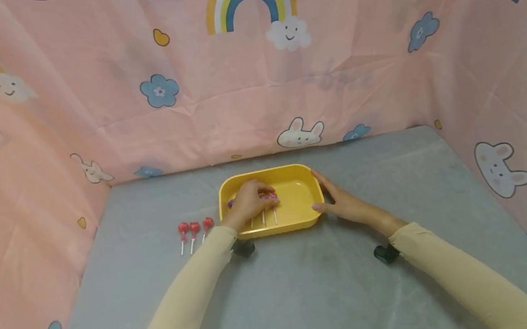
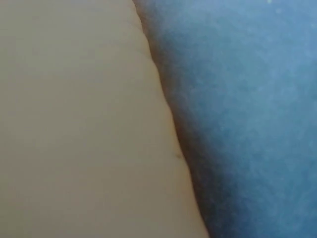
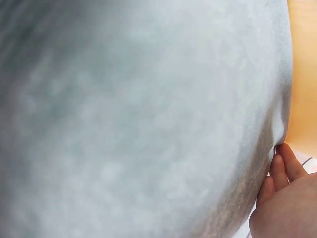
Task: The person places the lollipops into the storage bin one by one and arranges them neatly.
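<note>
A yellow tray (image 1: 302, 221) stands on the grey table. Inside it, purple-wrapped lollipops (image 1: 275, 216) lie side by side with their white sticks toward the front. My left hand (image 1: 249, 203) reaches over the tray's front left rim, its curled fingers and thumb pinching at a purple lollipop's head; the hand hides part of the row. At the tray's right end, my right hand (image 1: 345, 202) rests against the side, with fairly straight fingers along the outer wall and the thumb at the front right corner. The right wrist view shows these fingers (image 3: 292, 166) touching the tray (image 3: 304, 74).
Three red lollipops (image 1: 194, 228) lie on the table (image 1: 312, 292) left of the tray, the nearest one partly behind the left sleeve (image 1: 194, 286). A pink patterned cloth (image 1: 359, 89) hangs around the back and sides. The left wrist view holds only sleeve and blurred tabletop.
</note>
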Demonstrator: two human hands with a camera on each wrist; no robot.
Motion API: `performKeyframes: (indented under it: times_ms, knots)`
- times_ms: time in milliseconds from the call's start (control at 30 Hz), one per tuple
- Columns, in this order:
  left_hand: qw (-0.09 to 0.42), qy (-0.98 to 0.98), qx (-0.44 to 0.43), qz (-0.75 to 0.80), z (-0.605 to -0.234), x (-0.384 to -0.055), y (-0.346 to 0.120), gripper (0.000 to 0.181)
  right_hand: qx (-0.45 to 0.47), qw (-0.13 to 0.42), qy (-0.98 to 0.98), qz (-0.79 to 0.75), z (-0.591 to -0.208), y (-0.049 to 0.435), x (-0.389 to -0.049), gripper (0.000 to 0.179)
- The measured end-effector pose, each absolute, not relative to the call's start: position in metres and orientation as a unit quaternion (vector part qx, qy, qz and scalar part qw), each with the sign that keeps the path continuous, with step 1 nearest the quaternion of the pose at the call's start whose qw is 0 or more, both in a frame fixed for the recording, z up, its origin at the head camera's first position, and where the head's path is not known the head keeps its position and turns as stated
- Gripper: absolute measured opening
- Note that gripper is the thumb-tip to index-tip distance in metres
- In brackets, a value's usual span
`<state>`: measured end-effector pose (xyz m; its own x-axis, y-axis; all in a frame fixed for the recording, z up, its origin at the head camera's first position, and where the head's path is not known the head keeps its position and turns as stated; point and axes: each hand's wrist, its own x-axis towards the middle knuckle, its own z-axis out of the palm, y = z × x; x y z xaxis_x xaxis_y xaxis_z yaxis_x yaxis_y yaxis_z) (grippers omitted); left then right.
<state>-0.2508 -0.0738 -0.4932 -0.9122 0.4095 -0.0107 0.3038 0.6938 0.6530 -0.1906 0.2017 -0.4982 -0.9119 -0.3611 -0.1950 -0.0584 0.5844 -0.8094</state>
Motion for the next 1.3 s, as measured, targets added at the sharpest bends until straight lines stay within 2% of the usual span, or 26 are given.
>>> performKeyframes:
  times_ms: [400, 733, 1033, 1300]
  knots:
    - [0.083, 0.915, 0.184, 0.35, -0.489, -0.249, -0.074, 0.03, -0.117, 0.174, 0.871, -0.444, -0.501, 0.203, -0.193, 0.092]
    - [0.097, 0.885, 0.162, 0.426, -0.481, -0.246, -0.077, 0.033, -0.12, 0.169, 0.875, -0.437, -0.499, 0.203, -0.191, 0.093]
    - [0.029, 0.887, 0.173, 0.428, -0.461, -0.236, -0.094, 0.028, -0.123, 0.166, 0.875, -0.439, -0.501, 0.202, -0.191, 0.093]
    - [0.02, 0.877, 0.139, 0.46, -0.437, -0.223, -0.127, 0.03, -0.116, 0.167, 0.873, -0.444, -0.502, 0.203, -0.191, 0.091]
